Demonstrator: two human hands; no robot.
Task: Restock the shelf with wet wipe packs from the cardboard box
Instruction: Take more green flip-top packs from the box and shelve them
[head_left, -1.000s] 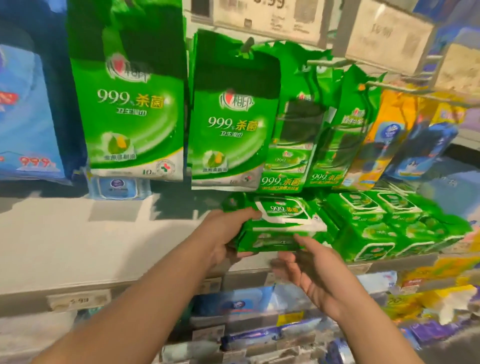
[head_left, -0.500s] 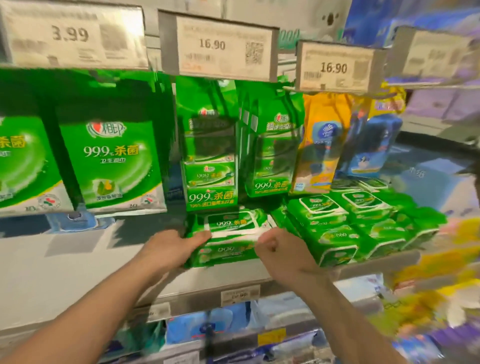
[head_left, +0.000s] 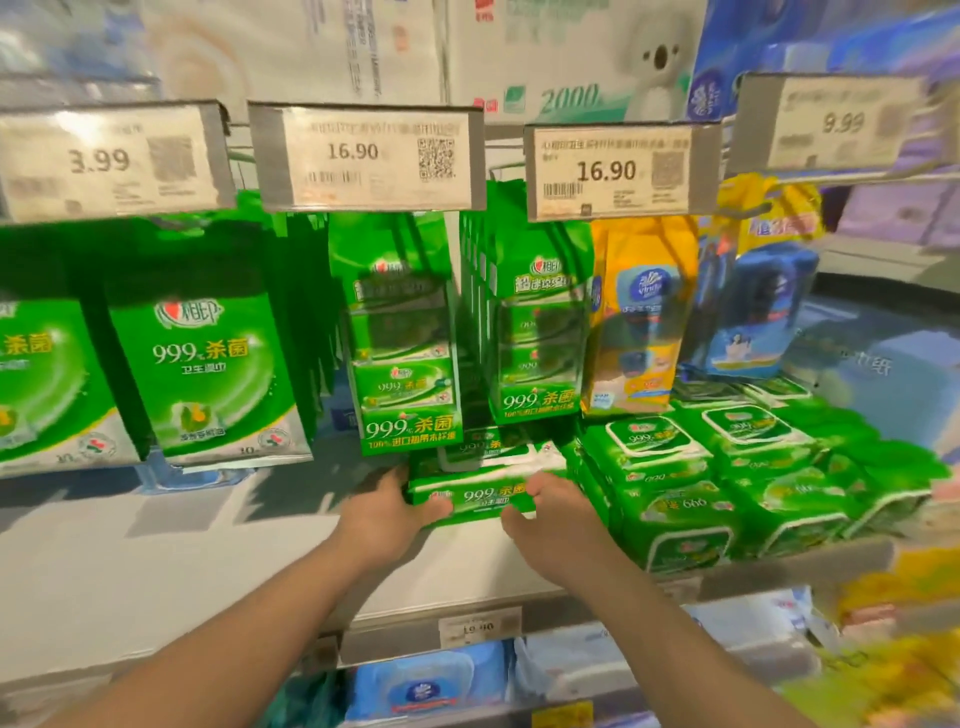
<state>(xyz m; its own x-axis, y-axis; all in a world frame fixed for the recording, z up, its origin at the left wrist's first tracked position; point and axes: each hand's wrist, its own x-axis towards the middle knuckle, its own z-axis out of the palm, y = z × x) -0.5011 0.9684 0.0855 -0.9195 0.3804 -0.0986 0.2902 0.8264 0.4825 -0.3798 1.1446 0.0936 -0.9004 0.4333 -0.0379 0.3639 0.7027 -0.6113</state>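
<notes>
From the head camera, both arms reach forward to a white shelf (head_left: 208, 561) in a shop. The left hand (head_left: 387, 514) holds the left end of a green wet wipe pack (head_left: 475, 493). Its fingers curl round that end, and its thumb lies along the front bottom edge. The right hand (head_left: 553, 519) is at the right end of the same pack. Its thumb sits on the front of the pack, but I cannot tell if the other fingers wrap round it or only push.

The pack lies flat on the shelf. It looks like the top one of a small pile, with another green pack peeking out behind it. Just to its right is a stack of green wet wipe packs (head_left: 727, 478), and the pack is touching or almost touching them. Hanging green bags (head_left: 208, 374) and hanging multi-packs (head_left: 408, 364) are above. Price tags (head_left: 363, 156) hang over those. The cardboard box is not in view.

I think the step now is setting this pack in its place. Next, the hands likely need to slide it straight so it lines up with the stack, then let go. Then they need to reach down for another pack from the box. There is bare shelf to the left for more.
</notes>
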